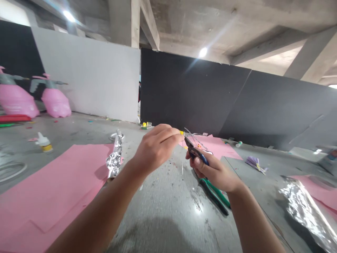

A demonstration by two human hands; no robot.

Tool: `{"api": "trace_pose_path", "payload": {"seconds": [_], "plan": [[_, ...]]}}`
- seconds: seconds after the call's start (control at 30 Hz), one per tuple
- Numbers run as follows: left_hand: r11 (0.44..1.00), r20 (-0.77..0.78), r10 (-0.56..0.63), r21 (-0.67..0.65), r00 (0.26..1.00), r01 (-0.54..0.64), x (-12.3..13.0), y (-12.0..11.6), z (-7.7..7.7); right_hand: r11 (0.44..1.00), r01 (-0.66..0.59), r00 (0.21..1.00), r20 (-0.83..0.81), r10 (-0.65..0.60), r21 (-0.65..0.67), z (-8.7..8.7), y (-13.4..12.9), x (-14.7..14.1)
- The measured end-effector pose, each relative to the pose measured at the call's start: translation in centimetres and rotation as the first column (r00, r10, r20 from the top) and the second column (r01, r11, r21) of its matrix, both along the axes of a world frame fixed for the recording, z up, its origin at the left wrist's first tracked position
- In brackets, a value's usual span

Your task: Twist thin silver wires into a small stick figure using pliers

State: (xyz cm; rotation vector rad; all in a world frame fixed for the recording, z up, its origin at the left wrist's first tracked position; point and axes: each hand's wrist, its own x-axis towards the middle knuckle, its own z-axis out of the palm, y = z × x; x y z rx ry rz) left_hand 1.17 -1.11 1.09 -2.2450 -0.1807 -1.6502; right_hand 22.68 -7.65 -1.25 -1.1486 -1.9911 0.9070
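My right hand (207, 167) is wrapped around small pliers (194, 150) with dark jaws and blue handles. Their tip points up and left, close to my left fingertips. My left hand (159, 144) is closed in a pinch on a thin, pale wire (182, 167), which seems to hang down between the hands. Much of the wire is too fine to make out, and whether the jaws touch it I cannot tell. Below my right hand, larger pliers (214, 195) with green and black handles lie on the grey table (163, 214).
Pink sheets (60, 179) and a foil roll (115, 156) lie left. A glue bottle (44, 142) and pink spray bottles (55, 100) stand beyond. Right are crumpled foil (308, 211) and a purple paper piece (255, 163). Twisted wire (196, 138) lies behind my hands, before a black panel (184, 91).
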Motion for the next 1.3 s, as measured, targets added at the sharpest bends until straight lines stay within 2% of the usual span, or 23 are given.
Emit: {"api": "trace_pose_path", "payload": {"seconds": [0.07, 0.13, 0.17, 0.2, 0.27, 0.3, 0.37, 0.43, 0.5, 0.57, 0.63, 0.73, 0.8, 0.87, 0.93, 0.97, 1.0, 1.07, 1.13, 1.17, 1.23, 1.3], "plan": [[1.000, -0.026, -0.026, -0.004, 0.999, 0.026, -0.4, 0.4, 0.1, 1.000, 0.011, 1.000, -0.013, -0.011, 0.004, 0.0, 0.1, -0.1], [0.974, -0.024, -0.123, -0.195, 0.992, 0.116, -0.7, 0.5, 0.4, 0.991, 0.077, 0.995, 0.059, -0.083, 0.111, 0.3, 0.0, -0.2], [0.922, -0.009, -0.201, -0.341, 0.980, 0.186, -0.8, 0.5, 0.6, 0.977, 0.109, 0.985, 0.115, -0.131, 0.183, 0.6, -0.1, -0.2], [0.831, 0.030, -0.281, -0.492, 0.959, 0.259, -0.9, 0.4, 0.7, 0.960, 0.128, 0.970, 0.172, -0.174, 0.248, 0.9, -0.2, -0.3], [0.579, 0.177, -0.390, -0.716, 0.904, 0.390, -0.8, 0.3, 0.9, 0.933, 0.133, 0.936, 0.266, -0.229, 0.334, 1.4, -0.5, -0.4], [0.456, 0.257, -0.411, -0.773, 0.875, 0.441, -0.7, 0.2, 0.9, 0.924, 0.128, 0.924, 0.294, -0.243, 0.361, 1.6, -0.6, -0.4], [0.260, 0.357, -0.426, -0.832, 0.831, 0.490, -0.5, 0.1, 1.0, 0.914, 0.118, 0.913, 0.320, -0.254, 0.388, 1.8, -0.7, -0.5], [0.134, 0.362, -0.461, -0.874, 0.810, 0.466, -0.4, -0.1, 1.1, 0.907, 0.114, 0.910, 0.324, -0.260, 0.406, 1.8, -0.7, -0.5], [0.094, 0.318, -0.487, -0.907, 0.814, 0.411, -0.6, -0.3, 1.3, 0.899, 0.115, 0.907, 0.325, -0.269, 0.422, 1.7, -0.7, -0.4], [0.115, 0.275, -0.482, -0.922, 0.832, 0.371, -0.7, -0.5, 1.4, 0.891, 0.124, 0.900, 0.328, -0.286, 0.436, 1.7, -0.6, -0.2], [0.160, 0.245, -0.470, -0.921, 0.848, 0.355, -0.6, -0.5, 1.5, 0.890, 0.129, 0.898, 0.330, -0.292, 0.437, 1.7, -0.6, -0.2], [0.287, 0.208, -0.407, -0.895, 0.889, 0.341, -0.3, -0.6, 1.4, 0.894, 0.127, 0.900, 0.328, -0.286, 0.429, 1.8, -0.7, -0.2], [0.431, 0.158, -0.325, -0.853, 0.933, 0.294, 0.0, -0.5, 1.2, 0.900, 0.125, 0.903, 0.328, -0.277, 0.418, 1.8, -0.7, -0.2], [0.643, 0.076, -0.233, -0.736, 0.969, 0.213, 0.1, -0.4, 1.0, 0.910, 0.127, 0.910, 0.318, -0.264, 0.394, 1.7, -0.8, -0.3], [0.869, -0.019, -0.114, -0.486, 0.993, 0.090, -0.1, -0.2, 0.7, 0.931, 0.133, 0.931, 0.280, -0.235, 0.340, 1.5, -0.7, -0.3], [0.944, -0.058, -0.033, -0.329, 0.998, 0.012, -0.2, 0.0, 0.5, 0.950, 0.129, 0.950, 0.240, -0.200, 0.284, 1.4, -0.7, -0.2], [0.982, -0.077, 0.053, -0.177, 0.996, -0.066, -0.3, 0.2, 0.3, 0.973, 0.110, 0.971, 0.185, -0.148, 0.203, 1.2, -0.7, -0.2], [0.980, -0.057, 0.195, 0.057, 0.979, -0.192, -0.4, 0.5, -0.1, 1.000, 0.014, 0.999, 0.030, -0.014, 0.001, 0.8, -0.6, -0.1], [0.956, 0.007, 0.246, 0.165, 0.969, -0.244, -0.3, 0.7, -0.5, 0.985, -0.101, 0.990, -0.113, 0.085, -0.142, 0.5, -0.6, 0.1], [0.954, 0.036, 0.244, 0.170, 0.969, -0.247, -0.2, 0.7, -0.5, 0.978, -0.127, 0.984, -0.143, 0.104, -0.163, 0.4, -0.6, 0.2], [0.974, 0.069, 0.200, 0.094, 0.977, -0.206, 0.0, 0.4, -0.4, 0.989, -0.095, 0.990, -0.114, 0.082, -0.116, 0.5, -0.7, 0.4], [0.987, 0.096, 0.115, -0.122, 0.989, -0.103, 0.1, -0.2, 0.1, 1.000, 0.004, 1.000, -0.014, -0.004, 0.004, 0.8, -0.7, 0.5]]}}
